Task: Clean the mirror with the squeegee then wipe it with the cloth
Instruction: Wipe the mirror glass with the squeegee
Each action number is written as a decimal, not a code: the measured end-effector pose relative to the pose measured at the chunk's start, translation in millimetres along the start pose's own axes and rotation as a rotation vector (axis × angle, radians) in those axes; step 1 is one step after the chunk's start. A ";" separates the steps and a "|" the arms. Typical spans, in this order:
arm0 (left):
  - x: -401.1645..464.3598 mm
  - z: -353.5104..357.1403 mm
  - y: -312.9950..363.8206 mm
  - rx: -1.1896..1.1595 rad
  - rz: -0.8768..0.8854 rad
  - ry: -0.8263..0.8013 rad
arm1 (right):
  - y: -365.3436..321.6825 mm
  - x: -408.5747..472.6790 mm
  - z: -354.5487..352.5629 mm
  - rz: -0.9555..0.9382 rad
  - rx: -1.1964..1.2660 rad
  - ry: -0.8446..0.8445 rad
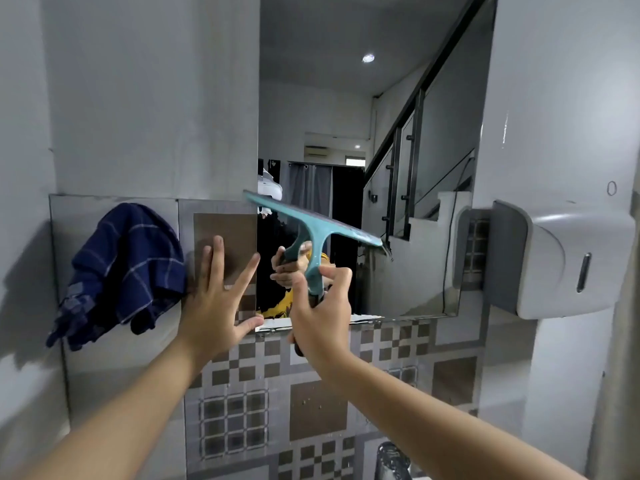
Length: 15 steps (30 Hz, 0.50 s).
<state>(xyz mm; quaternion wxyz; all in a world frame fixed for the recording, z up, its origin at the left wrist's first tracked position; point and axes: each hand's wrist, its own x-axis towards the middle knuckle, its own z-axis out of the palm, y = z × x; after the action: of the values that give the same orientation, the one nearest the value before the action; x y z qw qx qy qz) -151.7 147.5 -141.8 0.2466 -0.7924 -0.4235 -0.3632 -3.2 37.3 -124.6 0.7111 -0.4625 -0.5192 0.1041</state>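
Mirror [346, 109] on white wall [156, 98] above checkered tiles [311, 410], squeegee [311, 230] against it

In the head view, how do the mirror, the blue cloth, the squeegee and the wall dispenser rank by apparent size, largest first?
1. mirror
2. wall dispenser and blue cloth: these look about alike, so I do not rank them.
3. squeegee, held by the right hand, nearer the camera.
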 end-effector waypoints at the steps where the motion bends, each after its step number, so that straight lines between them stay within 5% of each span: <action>1: 0.3 0.8 0.4 -0.021 -0.009 -0.003 | 2.6 -1.8 0.6 -0.052 -0.051 -0.023; 15: -10.3 12.0 -3.3 0.024 0.019 0.041 | 11.6 49.0 -80.5 -0.452 -0.495 -0.130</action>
<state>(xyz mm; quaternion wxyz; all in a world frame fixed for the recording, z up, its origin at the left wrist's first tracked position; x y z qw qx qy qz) -154.0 152.6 -157.0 0.2682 -0.7858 -0.4152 -0.3718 89.4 30.2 -104.7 0.5478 -0.4865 -0.6625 -0.1559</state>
